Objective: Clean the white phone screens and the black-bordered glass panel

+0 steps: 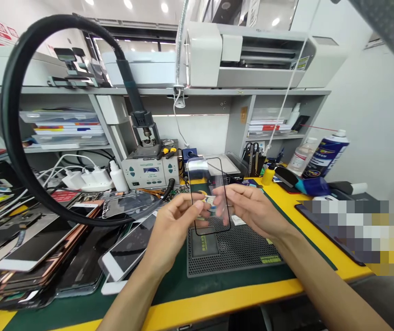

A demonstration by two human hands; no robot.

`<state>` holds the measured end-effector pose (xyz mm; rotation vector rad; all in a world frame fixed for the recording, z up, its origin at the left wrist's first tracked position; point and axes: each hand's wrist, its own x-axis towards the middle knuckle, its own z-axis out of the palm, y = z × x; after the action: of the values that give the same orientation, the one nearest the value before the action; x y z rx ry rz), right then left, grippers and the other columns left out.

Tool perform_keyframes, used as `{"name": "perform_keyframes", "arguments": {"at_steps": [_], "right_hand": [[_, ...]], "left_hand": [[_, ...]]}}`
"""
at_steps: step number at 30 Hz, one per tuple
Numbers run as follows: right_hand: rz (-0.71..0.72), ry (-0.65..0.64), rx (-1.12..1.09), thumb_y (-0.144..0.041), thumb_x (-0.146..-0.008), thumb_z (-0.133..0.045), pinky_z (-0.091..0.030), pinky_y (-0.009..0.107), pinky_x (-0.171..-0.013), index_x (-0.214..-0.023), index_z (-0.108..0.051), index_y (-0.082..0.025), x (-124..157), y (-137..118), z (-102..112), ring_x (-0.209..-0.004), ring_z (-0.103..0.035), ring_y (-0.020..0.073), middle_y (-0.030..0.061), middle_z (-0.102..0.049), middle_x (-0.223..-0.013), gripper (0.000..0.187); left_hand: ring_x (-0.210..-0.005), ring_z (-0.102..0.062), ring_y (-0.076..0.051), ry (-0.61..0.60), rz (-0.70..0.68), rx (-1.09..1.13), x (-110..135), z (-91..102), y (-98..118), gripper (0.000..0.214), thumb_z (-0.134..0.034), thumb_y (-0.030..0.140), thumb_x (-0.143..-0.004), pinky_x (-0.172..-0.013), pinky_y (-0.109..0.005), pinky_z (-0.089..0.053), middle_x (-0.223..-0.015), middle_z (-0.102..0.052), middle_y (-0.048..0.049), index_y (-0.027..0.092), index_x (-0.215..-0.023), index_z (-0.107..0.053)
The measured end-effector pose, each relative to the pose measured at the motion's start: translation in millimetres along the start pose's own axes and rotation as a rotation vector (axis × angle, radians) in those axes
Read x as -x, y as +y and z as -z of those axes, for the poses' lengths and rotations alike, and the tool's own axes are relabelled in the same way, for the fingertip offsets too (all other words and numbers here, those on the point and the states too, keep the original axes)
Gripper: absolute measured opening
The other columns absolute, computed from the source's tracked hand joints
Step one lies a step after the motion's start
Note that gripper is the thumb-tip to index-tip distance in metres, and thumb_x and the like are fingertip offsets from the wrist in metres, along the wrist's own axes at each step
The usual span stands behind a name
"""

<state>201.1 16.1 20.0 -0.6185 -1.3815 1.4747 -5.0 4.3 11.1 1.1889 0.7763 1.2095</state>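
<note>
A clear glass screen protector (214, 225) with a thin black border stands nearly upright above the work mat. My left hand (179, 214) pinches its left edge, thumb in front and fingers showing through the glass. On the other side, my right hand (252, 207) grips the right edge, with its fingertips visible behind the pane. A small pale piece (211, 200) shows near the fingertips, and I cannot make out what it is. Below both hands lies a dark perforated mat (241, 248) with a shallow rectangular recess under the glass.
Phones and screens (45, 236) are piled at the left. A thick black hose (11, 105) loops above them from the soldering station (150, 172). At the right stand a blue spray can (328, 154), a clear bottle (302, 156) and a dark, partly pixelated device (328, 239).
</note>
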Motion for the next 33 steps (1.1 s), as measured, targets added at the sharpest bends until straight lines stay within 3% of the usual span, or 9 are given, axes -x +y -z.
{"name": "perform_keyframes", "arguments": {"at_steps": [10, 18, 22, 27, 33], "right_hand": [[-0.077, -0.073, -0.156, -0.032, -0.097, -0.067, -0.059, 0.027, -0.057, -0.109, -0.077, -0.013, -1, 1, 4, -0.077, -0.068, 0.0170, 0.0084, -0.067, -0.094, 0.024], [-0.046, -0.041, -0.107, -0.034, -0.098, -0.066, -0.059, 0.026, -0.056, -0.108, -0.076, -0.014, -1, 1, 2, -0.075, -0.068, 0.0154, 0.0064, -0.067, -0.090, 0.025], [0.008, 0.026, -0.026, -0.036, -0.096, -0.068, -0.057, 0.026, -0.055, -0.107, -0.074, -0.014, 0, 2, 0, -0.068, -0.068, 0.0140, 0.0036, -0.068, -0.084, 0.025], [0.167, 0.210, 0.077, -0.028, -0.086, -0.081, -0.056, 0.026, -0.053, -0.118, -0.066, -0.020, -2, 3, -1, -0.057, -0.068, 0.0132, -0.0002, -0.073, -0.079, 0.036], [0.235, 0.244, 0.211, -0.027, -0.088, -0.078, -0.054, 0.025, -0.053, -0.093, -0.074, -0.020, -3, 10, 3, -0.056, -0.067, 0.0128, 0.0001, -0.072, -0.070, 0.009]], "left_hand": [[-0.082, -0.072, -0.019, -0.051, 0.152, 0.223, 0, 1.9, 9, 0.016, -0.078, 0.030, -0.087, -0.072, -0.027, -0.060, -0.094, -0.077, -0.0095, 0.015, -0.091, -0.077], [-0.078, -0.071, -0.018, -0.085, 0.153, 0.235, 0, 2.7, 7, 0.015, -0.075, 0.026, -0.089, -0.068, -0.029, -0.062, -0.093, -0.075, -0.0090, 0.014, -0.096, -0.077], [-0.074, -0.071, -0.017, -0.077, 0.150, 0.240, -1, 1.9, 8, 0.012, -0.075, 0.026, -0.089, -0.068, -0.029, -0.063, -0.087, -0.076, -0.0078, 0.014, -0.090, -0.076], [-0.079, -0.072, -0.019, -0.087, 0.125, 0.229, -2, 4.1, 5, 0.012, -0.072, 0.026, -0.091, -0.072, -0.031, -0.063, -0.093, -0.076, -0.0076, 0.015, -0.092, -0.077], [-0.083, -0.071, -0.019, -0.071, 0.115, 0.186, -2, 4.7, 2, 0.015, -0.073, 0.030, -0.091, -0.074, -0.032, -0.062, -0.094, -0.076, -0.0071, 0.017, -0.096, -0.077]]}}
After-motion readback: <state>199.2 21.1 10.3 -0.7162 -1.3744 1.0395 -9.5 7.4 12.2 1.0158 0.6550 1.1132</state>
